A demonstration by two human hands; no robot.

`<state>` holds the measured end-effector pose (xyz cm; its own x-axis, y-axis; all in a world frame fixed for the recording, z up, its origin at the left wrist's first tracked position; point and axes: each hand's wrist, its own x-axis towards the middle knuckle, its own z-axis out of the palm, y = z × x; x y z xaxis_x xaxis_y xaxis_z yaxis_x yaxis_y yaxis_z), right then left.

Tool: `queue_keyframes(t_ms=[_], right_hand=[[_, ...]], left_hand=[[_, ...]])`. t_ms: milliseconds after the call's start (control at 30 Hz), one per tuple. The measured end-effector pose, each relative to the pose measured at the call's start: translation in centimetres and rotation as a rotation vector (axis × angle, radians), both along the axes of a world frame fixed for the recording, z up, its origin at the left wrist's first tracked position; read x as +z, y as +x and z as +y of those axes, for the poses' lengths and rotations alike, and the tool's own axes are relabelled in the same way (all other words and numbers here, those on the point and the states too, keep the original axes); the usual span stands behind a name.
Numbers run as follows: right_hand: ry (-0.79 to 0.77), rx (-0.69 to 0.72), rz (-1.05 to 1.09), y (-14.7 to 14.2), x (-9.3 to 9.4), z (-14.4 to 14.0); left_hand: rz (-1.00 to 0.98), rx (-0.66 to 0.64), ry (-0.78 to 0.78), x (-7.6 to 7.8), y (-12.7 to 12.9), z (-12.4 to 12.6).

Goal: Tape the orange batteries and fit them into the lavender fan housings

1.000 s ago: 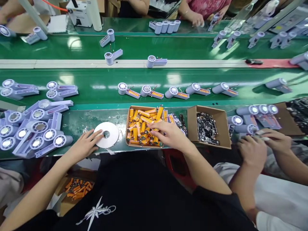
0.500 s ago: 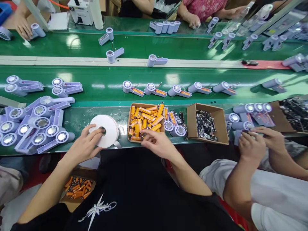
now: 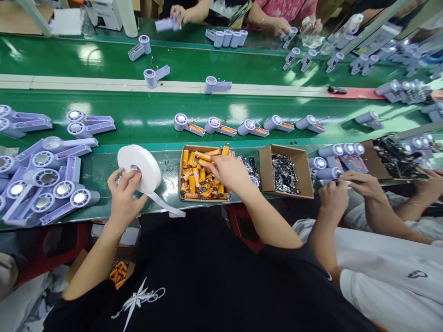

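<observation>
My left hand (image 3: 125, 196) has its fingers in the core of a white roll of tape (image 3: 149, 168), tilted up off the green bench. A loose strip of tape hangs from the roll toward the bench's front edge. My right hand (image 3: 231, 173) is over the right side of a cardboard box (image 3: 204, 199) full of orange cylindrical batteries (image 3: 193, 182). Thumb and fingers come together at the end of one battery (image 3: 203, 157) at the top of the pile. The back of this hand hides part of the box.
Lilac fan-like housings (image 3: 44, 177) are piled at the left. More housings with orange batteries inside (image 3: 188, 124) lie in a row on the green conveyor. Right of me stands a box of black parts (image 3: 285, 173), and a co-worker's hands (image 3: 334, 193) work beside it.
My left hand has tilted the tape roll up, and more of its strip hangs loose. My right hand has moved from the box's front edge farther in over the batteries. The view has shifted.
</observation>
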<state>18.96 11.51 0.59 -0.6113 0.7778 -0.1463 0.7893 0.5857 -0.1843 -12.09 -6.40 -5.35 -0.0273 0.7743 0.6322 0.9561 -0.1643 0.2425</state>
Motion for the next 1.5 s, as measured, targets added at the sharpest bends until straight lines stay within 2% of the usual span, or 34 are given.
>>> queue_keyframes(t_ms=[100, 200, 300, 367, 433, 533, 633, 733, 833, 867, 933, 1033, 1133, 1200, 1267, 1333, 1500], right_hand=[[0.087, 0.008, -0.179, -0.6, -1.3, 1.9], [0.082, 0.056, -0.114, -0.1, -2.2, 1.7], [0.063, -0.040, 0.150, 2.2, -1.5, 1.5], [0.056, -0.153, 0.449, 3.5, -0.8, 0.8], [-0.001, -0.252, 0.770, 3.4, -0.5, -0.8], [-0.156, -0.305, 1.053, 0.7, -1.5, -4.7], [-0.353, -0.333, 1.109, -2.2, -3.2, -7.4], [-0.677, -0.334, 1.151, -2.2, -3.5, -7.0], [-0.919, -0.220, 1.101, -1.2, -2.7, -5.1], [-0.928, -0.203, 1.099, -1.2, -2.7, -4.8], [-0.846, -0.261, 1.204, -1.9, -3.0, -4.8], [-0.670, -0.447, 1.499, -3.4, -4.1, -5.9], [-0.648, -0.511, 1.685, -4.2, -4.6, -5.3], [-0.659, -0.531, 1.747, -4.5, -4.3, -3.8], [-0.654, -0.528, 1.757, -4.9, -3.7, -2.4], [-0.625, -0.486, 1.742, -5.6, -3.1, -1.9], [-0.610, -0.335, 1.643, -7.8, -2.6, -4.6]], left_hand=[[0.013, -0.056, -0.015, 0.1, 1.6, 0.4], [0.026, -0.091, -0.047, 0.3, 2.4, 0.4], [0.058, -0.106, -0.075, 0.4, 2.7, 0.0], [0.071, -0.101, -0.102, 0.6, 3.0, -0.3], [0.085, -0.102, -0.130, 0.9, 3.4, -0.5], [0.117, -0.123, -0.146, 1.3, 4.1, -0.5], [0.167, -0.125, -0.141, 2.1, 4.3, -0.3], [0.268, -0.137, -0.125, 3.4, 4.1, -0.2], [0.340, -0.186, -0.122, 5.1, 4.3, -0.2], [0.341, -0.194, -0.147, 5.5, 4.5, -0.3], [0.302, -0.194, -0.229, 5.6, 5.1, -0.5], [0.200, -0.161, -0.318, 4.3, 5.6, -1.4], [0.120, 0.001, -0.327, 2.6, 5.0, -2.2], [0.112, 0.038, -0.363, 2.1, 4.0, -2.1], [0.138, -0.051, -0.406, 2.2, 3.2, -1.7], [0.166, -0.117, -0.380, 2.6, 2.8, -1.4], [0.143, -0.077, -0.212, 3.3, 3.5, -1.6]])
